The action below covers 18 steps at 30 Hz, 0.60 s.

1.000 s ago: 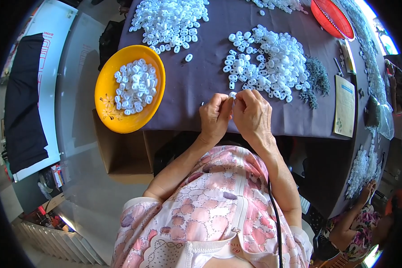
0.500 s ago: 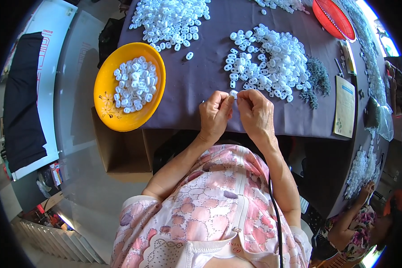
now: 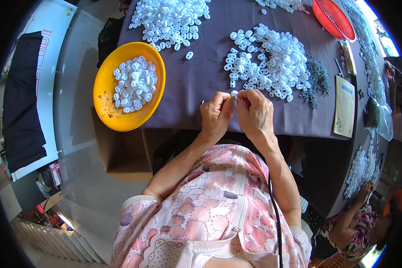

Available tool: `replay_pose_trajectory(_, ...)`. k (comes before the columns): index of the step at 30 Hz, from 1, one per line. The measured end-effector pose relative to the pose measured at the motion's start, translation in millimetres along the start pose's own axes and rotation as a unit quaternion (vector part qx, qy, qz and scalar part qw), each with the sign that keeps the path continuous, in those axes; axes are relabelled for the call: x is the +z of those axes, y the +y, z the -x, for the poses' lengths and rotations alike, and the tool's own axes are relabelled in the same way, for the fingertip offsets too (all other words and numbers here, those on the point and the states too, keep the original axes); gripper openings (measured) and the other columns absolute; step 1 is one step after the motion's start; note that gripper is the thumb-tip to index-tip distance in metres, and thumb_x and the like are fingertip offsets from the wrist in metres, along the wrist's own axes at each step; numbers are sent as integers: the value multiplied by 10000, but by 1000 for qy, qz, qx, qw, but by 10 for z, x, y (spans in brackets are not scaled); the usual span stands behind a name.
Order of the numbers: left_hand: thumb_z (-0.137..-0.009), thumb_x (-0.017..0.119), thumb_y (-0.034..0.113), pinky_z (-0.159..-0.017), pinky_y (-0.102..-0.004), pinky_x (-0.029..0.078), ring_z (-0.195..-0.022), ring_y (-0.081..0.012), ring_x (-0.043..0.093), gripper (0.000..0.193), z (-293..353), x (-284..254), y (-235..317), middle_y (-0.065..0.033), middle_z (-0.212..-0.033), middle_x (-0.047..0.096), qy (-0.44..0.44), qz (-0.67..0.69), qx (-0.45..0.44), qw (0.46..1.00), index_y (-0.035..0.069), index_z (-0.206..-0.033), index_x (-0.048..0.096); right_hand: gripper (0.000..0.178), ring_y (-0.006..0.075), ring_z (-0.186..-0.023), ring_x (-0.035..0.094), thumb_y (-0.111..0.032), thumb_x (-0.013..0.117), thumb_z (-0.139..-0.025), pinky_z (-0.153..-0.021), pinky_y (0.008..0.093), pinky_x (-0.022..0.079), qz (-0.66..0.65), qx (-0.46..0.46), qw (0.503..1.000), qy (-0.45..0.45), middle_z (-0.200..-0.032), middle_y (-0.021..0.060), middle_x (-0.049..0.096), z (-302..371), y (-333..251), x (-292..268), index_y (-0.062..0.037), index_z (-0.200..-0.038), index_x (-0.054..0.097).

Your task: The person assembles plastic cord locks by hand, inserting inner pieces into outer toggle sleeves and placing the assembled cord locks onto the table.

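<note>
My left hand point(image 3: 216, 117) and my right hand point(image 3: 257, 115) meet above the table's near edge, fingers closed in a pinch. Between their fingertips is a small white plastic piece point(image 3: 234, 94), resembling a two-hole cord lock. The tip of something thin point(image 3: 203, 102) pokes out on the left side of my left hand; the rest is hidden. Just beyond my hands spreads a heap of white oval two-hole pieces point(image 3: 277, 58). More of them point(image 3: 136, 85) lie in a yellow bowl point(image 3: 103, 80) to the left.
A dark cloth covers the table point(image 3: 187, 89). Another white heap point(image 3: 167, 20) lies at the back left. Right of the near heap are a dark grey-green pile point(image 3: 318, 76), a pale packet point(image 3: 344, 107) and a red basket point(image 3: 337, 18). Another person's hand point(image 3: 366, 190) works at the far right.
My hands stay together at nearly the same place, with only slight finger movement around the white piece. The heaps and the bowl look the same.
</note>
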<state>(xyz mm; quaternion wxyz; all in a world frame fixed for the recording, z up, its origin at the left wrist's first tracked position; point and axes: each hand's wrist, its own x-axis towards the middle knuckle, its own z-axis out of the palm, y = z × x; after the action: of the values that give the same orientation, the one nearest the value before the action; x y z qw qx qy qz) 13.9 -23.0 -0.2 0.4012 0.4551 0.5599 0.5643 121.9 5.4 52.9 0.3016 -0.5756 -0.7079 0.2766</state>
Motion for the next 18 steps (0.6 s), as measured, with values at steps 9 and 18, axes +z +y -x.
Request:
replay_pose_trajectory(9,-855,567,68,-447,-292,411,-469,-169,539,72,3,10,15,-91,-557,538,-2,-77,66,995,29,-800,541,122,348,-682,610,-112,551,-762,-626,406,485,4,56,997,-49,-718,175,622,-93,53,-58,-13,-738,617)
replay_pose_trajectory(18,-850,544,69,-516,-382,453,-604,-333,598,52,-40,-36,14,-169,-684,592,-51,-174,74,981,18,-842,535,132,65,-579,515,-124,651,-731,-546,211,422,-300,295,888,-186,-644,-1,599,-208,356,-65,1,-772,641)
